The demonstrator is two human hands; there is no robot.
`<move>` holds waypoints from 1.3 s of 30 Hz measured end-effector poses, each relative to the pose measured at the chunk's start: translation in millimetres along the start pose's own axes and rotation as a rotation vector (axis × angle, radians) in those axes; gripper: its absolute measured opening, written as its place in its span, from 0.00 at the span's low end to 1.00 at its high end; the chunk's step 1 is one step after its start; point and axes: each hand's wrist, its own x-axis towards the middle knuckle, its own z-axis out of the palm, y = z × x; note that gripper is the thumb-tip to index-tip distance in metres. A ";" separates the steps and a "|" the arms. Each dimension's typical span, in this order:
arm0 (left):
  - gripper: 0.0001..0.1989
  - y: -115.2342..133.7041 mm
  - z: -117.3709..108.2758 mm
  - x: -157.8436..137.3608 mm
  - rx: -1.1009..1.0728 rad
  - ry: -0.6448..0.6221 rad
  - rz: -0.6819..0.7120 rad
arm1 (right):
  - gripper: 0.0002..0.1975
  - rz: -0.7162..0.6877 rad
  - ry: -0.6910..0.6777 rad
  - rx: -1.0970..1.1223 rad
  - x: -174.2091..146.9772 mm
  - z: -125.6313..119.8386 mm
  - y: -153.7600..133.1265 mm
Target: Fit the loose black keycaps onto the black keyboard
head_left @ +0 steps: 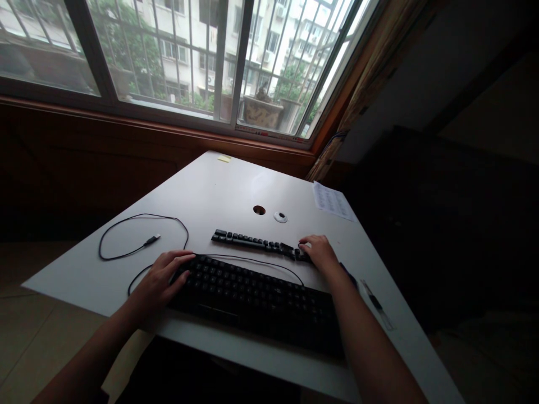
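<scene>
A black keyboard [252,297] lies along the near side of the white desk. My left hand [162,275] grips its left end, thumb over the keys and fingers along the far corner. Behind the keyboard runs a row of loose black keycaps [248,240]. At the right end of this row my right hand [319,251] is closed, its fingertips pinched on a small dark piece that looks like a keycap; the hand partly hides it. The keyboard's right end is partly covered by my right forearm.
A black USB cable [101,247] loops on the left of the white desk [189,185]. A round hole [259,210] and its white ring cover [281,217] are beyond the keycaps. Printed paper [332,200] lies far right, a slim dark tool [374,302] near right, a yellow note [224,159] at the back.
</scene>
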 end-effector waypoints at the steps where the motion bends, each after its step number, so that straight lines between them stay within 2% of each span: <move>1: 0.18 0.0 0.0 -0.1 0.001 0.001 0.000 | 0.09 0.006 -0.007 0.001 1.4 0.5 -0.4; 4: 0.18 -0.9 0.7 -0.8 0.006 0.012 0.005 | 0.08 0.013 -0.019 0.010 5.4 1.5 -1.9; 7: 0.18 -2.3 1.7 -1.7 0.007 0.009 0.008 | 0.12 0.014 -0.008 0.036 8.3 0.5 -3.4; 12: 0.18 -1.6 1.3 -1.1 0.000 0.007 0.006 | 0.10 0.026 0.116 0.130 -2.0 -12.2 -3.5; 16: 0.18 -0.4 -0.2 0.1 -0.008 0.003 -0.005 | 0.13 0.014 0.230 0.203 -36.4 -33.6 -3.8; 20: 0.18 -3.6 1.1 -0.5 -0.004 -0.001 -0.008 | 0.17 0.009 0.276 0.230 -92.2 -55.8 -9.3; 25: 0.19 -7.3 3.3 -1.2 -0.009 -0.005 0.003 | 0.15 0.019 0.255 0.214 -167.7 -67.9 -15.4; 29: 0.19 -6.4 2.5 -0.8 -0.007 -0.012 0.004 | 0.13 -0.033 0.204 0.209 -210.7 -65.2 -14.9; 33: 0.19 -7.7 2.4 -0.7 -0.002 -0.011 0.005 | 0.10 -0.092 0.167 0.193 -228.4 -61.0 -17.0; 39: 0.19 -7.2 2.4 -0.7 -0.006 -0.014 0.005 | 0.08 -0.185 0.133 0.142 -227.9 -57.7 -26.2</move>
